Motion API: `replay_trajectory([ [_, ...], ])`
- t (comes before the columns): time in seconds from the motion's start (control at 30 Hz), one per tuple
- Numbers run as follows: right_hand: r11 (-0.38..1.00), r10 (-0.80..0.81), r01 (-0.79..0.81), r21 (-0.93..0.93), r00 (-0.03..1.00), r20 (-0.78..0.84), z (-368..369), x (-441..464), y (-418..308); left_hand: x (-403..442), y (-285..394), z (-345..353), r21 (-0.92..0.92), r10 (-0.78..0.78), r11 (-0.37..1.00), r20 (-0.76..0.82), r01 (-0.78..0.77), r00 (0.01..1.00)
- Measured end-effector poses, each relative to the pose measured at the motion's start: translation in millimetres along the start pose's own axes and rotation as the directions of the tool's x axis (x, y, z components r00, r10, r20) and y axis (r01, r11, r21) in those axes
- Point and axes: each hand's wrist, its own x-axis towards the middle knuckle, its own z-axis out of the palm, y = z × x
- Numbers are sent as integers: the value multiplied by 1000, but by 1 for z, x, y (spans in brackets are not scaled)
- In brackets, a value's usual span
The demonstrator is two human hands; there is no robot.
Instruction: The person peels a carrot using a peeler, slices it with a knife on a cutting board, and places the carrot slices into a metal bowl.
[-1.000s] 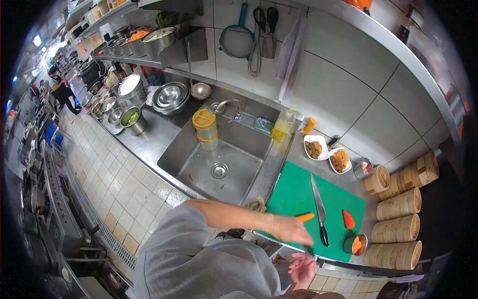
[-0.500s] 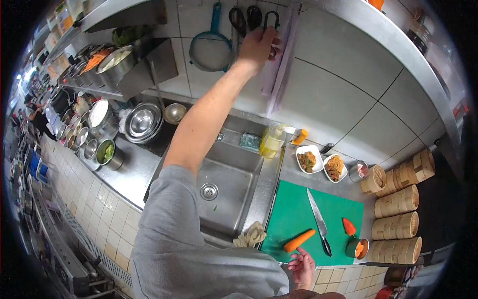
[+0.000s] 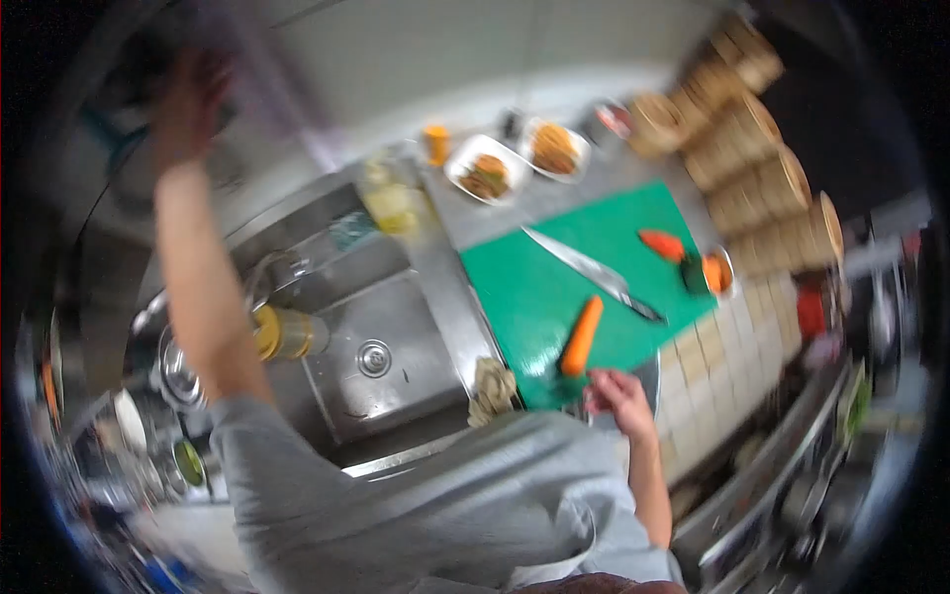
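My left hand (image 3: pixel 193 94) is raised to the tiled wall at the upper left, near the hanging tools. Motion smears its fingers, so what it touches or holds is unclear. My right hand (image 3: pixel 616 394) hovers at the near edge of the green cutting board (image 3: pixel 529 282), fingers loosely bent, with nothing visible in it. Just beyond its fingertips lies a peeled-looking carrot (image 3: pixel 582 337). A kitchen knife (image 3: pixel 594 272) rests diagonally across the board. To its right are a red pepper (image 3: pixel 661 244) and a small metal container (image 3: pixel 707 273) with orange pieces inside.
Left of the board is a steel sink (image 3: pixel 341 327), with a crumpled cloth (image 3: pixel 491 391) on its near rim. Two white dishes of food (image 3: pixel 487 168) stand behind the board, and a yellow bottle (image 3: pixel 391 203) beside the sink. Bamboo steamers (image 3: pixel 757 203) are stacked at the right.
The view has swung and turned, so the board appears higher and further left. My left hand is now blurred but stays at the wall. My right hand remains near the carrot.
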Motion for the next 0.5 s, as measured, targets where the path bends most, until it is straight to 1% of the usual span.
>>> replay_trajectory([
  [0.03, 1000, 3, -3, -5, 1000, -15, -5, -4, 5, -16, 13, 13, -72, -167, 985, -165, 157, 972],
  [0.07, 1000, 5, -4, 31, 999, -35, -12, -7, 15, -23, 6, -2, -79, -194, 979, -115, 186, 974],
  [0.1, 998, -12, 14, 61, 999, -43, -17, -12, 26, -34, -7, -18, -55, -187, 982, -159, 180, 969],
  [0.13, 995, 28, -19, 95, 994, -102, -13, -21, 24, -69, -2, -5, 21, -165, 985, -173, 171, 971],
  [0.17, 992, 23, -7, 130, 992, -126, -17, -26, 31, -88, -18, -12, 60, -165, 982, -189, 179, 968],
  [0.23, 979, 27, 9, 205, 985, -171, -24, -34, 46, -150, -32, 24, 136, -181, 965, -281, 226, 942],
  [0.3, 960, 43, 21, 281, 975, -220, -28, -44, 55, -207, -46, 57, 230, -196, 940, -241, 252, 950],
  [0.37, 956, 48, 24, 292, 970, -238, -37, -50, 72, -250, -61, 81, 143, -380, 897, -233, 418, 895],
  [0.4, 958, 35, 34, 284, 972, -234, -42, -53, 79, -267, -71, 86, 141, -394, 893, -220, 428, 893],
  [0.47, 953, 45, 27, 303, 973, -227, -48, -61, 87, -295, -89, 89, 251, -488, 818, -173, 517, 856],
  [0.5, 957, 57, 25, 290, 961, -271, -50, -63, 91, -307, -101, 86, 258, -482, 818, -178, 513, 858],
])
